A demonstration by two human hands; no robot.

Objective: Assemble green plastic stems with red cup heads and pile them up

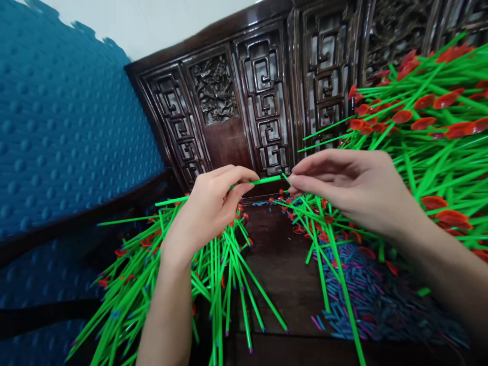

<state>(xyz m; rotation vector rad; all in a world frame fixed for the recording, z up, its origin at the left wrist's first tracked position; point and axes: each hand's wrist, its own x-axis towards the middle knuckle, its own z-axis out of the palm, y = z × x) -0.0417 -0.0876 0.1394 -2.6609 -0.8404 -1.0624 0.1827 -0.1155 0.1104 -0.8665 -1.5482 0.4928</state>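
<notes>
My left hand (215, 203) is closed in a pinch around a green plastic stick (267, 180), whose end points right toward my other hand. Another length of green stick shows left of the wrist; I cannot tell whether it is the same one. At the centre right, my right hand (343, 185) has its thumb and fingertips together, with a tiny thin green piece (285, 178) at their tips. That piece is close to the stick's end; a small gap seems to part them. Below my left hand spreads a heap of green sticks (221, 284), some with blue or purple tips.
Many green sticks with red cup-shaped ends (423, 123) are piled at the right. Short blue and purple tubes (354, 290) lie on the dark wooden seat (274, 264). A carved wooden backrest (224, 142) rises behind. A blue bumpy foam mat (68, 122) stands at the left.
</notes>
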